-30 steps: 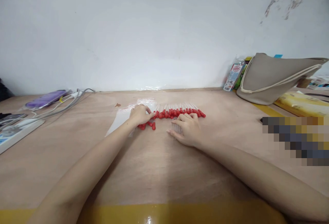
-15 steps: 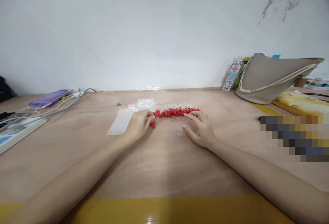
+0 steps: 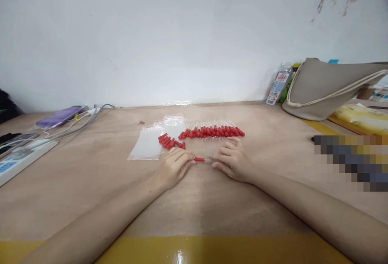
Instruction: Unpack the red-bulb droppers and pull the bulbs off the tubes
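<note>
My left hand (image 3: 177,167) pinches a red rubber dropper bulb (image 3: 199,159), which points to the right. Facing it, my right hand (image 3: 234,161) has its thumb and fingers closed on a thin clear dropper tube (image 3: 207,160). The tube's end meets the bulb's mouth; I cannot tell how far inside it is. Just beyond lie several loose clear tubes (image 3: 212,146) side by side, partly covered by my right fingers. Behind them is a row of droppers with red bulbs (image 3: 209,132), tubes pointing away. Loose red bulbs (image 3: 167,141) lie beyond my left hand.
Clear zip bags (image 3: 147,144) lie flat at left of the bulbs. A power strip (image 3: 27,159), cables and a purple packet (image 3: 59,117) are at far left. On the right stand a bottle (image 3: 277,86) and a grey bag (image 3: 327,90), beside a yellow pack (image 3: 359,120).
My left hand has come nearer and to the right with a red bulb, uncovering the loose bulbs. My right hand has shifted slightly nearer and now holds a clear tube against the bulb.
</note>
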`<state>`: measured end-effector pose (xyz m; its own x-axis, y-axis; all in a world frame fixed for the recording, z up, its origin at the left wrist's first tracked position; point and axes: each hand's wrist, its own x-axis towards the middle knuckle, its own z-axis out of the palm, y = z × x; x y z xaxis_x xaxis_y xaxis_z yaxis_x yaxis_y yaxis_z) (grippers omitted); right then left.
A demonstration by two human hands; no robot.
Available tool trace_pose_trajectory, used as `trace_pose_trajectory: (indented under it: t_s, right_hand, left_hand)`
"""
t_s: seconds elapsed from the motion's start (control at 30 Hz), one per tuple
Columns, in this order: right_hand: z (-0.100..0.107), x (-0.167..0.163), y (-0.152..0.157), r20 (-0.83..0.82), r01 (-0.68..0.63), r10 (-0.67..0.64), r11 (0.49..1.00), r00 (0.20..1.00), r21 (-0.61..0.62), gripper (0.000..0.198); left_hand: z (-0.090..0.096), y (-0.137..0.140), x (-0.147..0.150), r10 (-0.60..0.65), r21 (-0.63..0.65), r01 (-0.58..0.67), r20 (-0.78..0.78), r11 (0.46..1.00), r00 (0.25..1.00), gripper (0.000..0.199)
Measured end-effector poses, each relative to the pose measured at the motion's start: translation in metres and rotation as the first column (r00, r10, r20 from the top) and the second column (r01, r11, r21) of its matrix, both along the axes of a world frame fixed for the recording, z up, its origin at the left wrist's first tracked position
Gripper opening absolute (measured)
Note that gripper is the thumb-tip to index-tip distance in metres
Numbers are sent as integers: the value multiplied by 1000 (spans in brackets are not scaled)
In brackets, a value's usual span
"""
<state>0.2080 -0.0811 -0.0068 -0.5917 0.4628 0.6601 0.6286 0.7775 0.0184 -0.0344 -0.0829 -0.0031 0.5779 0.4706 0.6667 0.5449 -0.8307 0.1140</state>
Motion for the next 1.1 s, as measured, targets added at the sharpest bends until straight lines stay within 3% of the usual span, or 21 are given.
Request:
trace_pose_trajectory:
  t_s: [0.2,0.4,0.53,0.7,0.87,1.1]
  right_hand:
    - [0,-7,-4,-9,5,-5,999,1000,-47,24]
    - [1,-15,-7,-89,-98,97,995,991,0,22]
    - [2,-17,-11,-96,-121,127,991,987,61,22]
    - [6,-2,-13,-36,-82,83,996,996,21,20]
    - [5,24,0,-218,109,-116,993,969,-40,17]
    - [4,6,-5,-195,69,-80,996,978,-61,21]
  left_hand:
    - [6,-4,7,-2,11,2,-67,1000,998,29]
    - [8,-6,14,-45,57,55,-163,997,986,11]
    - [11,-9,17,-25,34,34,-226,999,974,14]
    - [13,-8,6,4,-21,-11,-280,1000,960,21]
    - [13,-2,-23,139,-109,-159,-177,981,974,29]
    - [32,23,-35,399,-290,-383,-5,877,917,32]
